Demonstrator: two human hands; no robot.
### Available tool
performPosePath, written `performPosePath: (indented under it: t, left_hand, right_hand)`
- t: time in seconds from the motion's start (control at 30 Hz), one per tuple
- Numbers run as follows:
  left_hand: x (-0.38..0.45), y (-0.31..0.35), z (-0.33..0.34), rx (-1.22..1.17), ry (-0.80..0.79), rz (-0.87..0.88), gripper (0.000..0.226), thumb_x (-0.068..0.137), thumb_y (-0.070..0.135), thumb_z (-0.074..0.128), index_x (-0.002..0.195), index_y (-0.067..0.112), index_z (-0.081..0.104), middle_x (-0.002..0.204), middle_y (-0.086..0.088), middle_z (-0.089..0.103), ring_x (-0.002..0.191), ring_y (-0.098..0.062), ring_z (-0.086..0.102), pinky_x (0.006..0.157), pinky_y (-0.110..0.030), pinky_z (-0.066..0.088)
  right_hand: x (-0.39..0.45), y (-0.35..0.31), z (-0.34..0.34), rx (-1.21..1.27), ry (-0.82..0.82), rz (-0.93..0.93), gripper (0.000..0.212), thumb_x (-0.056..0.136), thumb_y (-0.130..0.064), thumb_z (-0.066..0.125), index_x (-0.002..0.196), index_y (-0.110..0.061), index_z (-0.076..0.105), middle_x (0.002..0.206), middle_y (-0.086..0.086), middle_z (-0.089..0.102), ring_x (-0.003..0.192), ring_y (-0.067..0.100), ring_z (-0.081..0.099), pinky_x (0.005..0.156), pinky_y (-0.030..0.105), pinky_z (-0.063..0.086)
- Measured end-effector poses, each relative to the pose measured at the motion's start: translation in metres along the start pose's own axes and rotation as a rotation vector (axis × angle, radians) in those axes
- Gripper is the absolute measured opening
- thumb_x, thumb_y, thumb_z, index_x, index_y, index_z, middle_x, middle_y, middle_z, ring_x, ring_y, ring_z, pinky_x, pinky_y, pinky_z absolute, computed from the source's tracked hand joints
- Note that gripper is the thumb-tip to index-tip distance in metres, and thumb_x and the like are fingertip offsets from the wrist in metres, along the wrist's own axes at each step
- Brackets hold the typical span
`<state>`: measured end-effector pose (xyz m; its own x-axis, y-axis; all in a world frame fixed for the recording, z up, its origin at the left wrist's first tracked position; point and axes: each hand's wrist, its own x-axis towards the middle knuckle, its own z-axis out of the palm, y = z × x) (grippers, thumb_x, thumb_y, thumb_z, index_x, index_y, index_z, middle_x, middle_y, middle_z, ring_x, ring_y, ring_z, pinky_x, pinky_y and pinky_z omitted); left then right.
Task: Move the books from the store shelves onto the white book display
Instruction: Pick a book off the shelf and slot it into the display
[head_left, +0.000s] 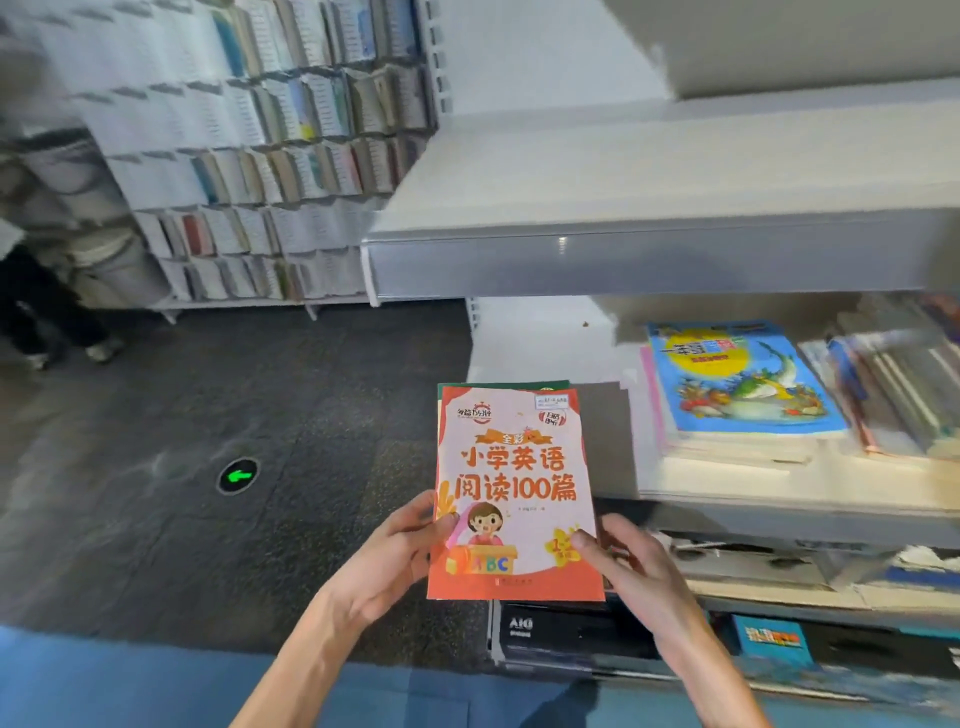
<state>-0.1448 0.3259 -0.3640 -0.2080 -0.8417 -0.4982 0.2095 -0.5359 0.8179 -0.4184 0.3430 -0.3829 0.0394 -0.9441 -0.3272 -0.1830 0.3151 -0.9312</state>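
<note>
White display (649, 171) at our right, top tier bare at its front edge: nothing placed there yet, we judge. Shelf below still carries stack (737, 389) (blue cover on top) toward its right. We hold small bundle of books (514, 493), left hand (395, 556) and right hand (634, 566) gripping lower corners, off shelf's left edge. Most work left.
</note>
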Motion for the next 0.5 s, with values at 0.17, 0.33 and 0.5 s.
performPosePath:
  t: [0.17,0.33,0.5]
  left_hand:
    - [-0.012,0.004,-0.076,-0.109,0.031,0.055,0.043,0.09,0.005,0.056,0.134,0.004,0.055,0.131,-0.018,0.067,0.116,-0.034,0.066,0.097,-0.046,0.056]
    - [-0.014,0.017,-0.175,-0.134,0.044,0.083,0.036,0.098,0.005,0.054,0.134,0.007,0.058,0.131,-0.018,0.067,0.118,-0.037,0.064,0.101,-0.049,0.053]
    - [-0.018,0.045,-0.269,-0.158,0.052,0.078,0.037,0.098,0.009,0.056,0.135,0.006,0.056,0.131,-0.017,0.067,0.127,-0.043,0.057,0.11,-0.057,0.044]
  right_hand:
    - [0.018,-0.025,0.071,-0.084,-0.047,-0.037,0.013,0.09,-0.036,0.069,0.086,-0.03,0.058,0.098,-0.019,0.059,0.086,-0.01,0.052,0.072,0.007,0.042]
    - [0.038,-0.055,0.165,-0.16,-0.082,-0.036,0.008,0.091,-0.039,0.067,0.092,-0.031,0.064,0.099,-0.027,0.062,0.088,-0.016,0.057,0.071,0.008,0.041]
    - [0.059,-0.082,0.258,-0.213,-0.077,-0.065,0.057,0.069,-0.083,0.063,0.096,-0.033,0.07,0.103,-0.012,0.074,0.105,0.006,0.065,0.092,0.033,0.049]
